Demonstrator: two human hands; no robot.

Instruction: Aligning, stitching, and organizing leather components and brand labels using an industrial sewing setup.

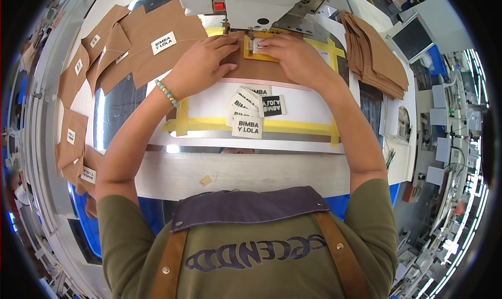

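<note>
A brown fabric panel (243,73) lies under the sewing machine head (251,1). My left hand (208,61) rests flat on its left part, fingers stretched out and thumb apart. On the panel sits a yellow frame (248,54) with a small white label (257,46) inside its opening. The fingertips of my right hand (293,55) are closed together at this label's right side; they partly cover it. Nearer to me, several white labels and a black one (272,106) overlap in a loose pile (247,126) on the white sheet.
Brown pieces with sewn labels (164,42) spread along the left side. A stack of brown panels (374,58) stands at the right, near a dark screen (413,37). Yellow tape (293,125) borders the white sheet. A pale table edge (261,168) runs before me.
</note>
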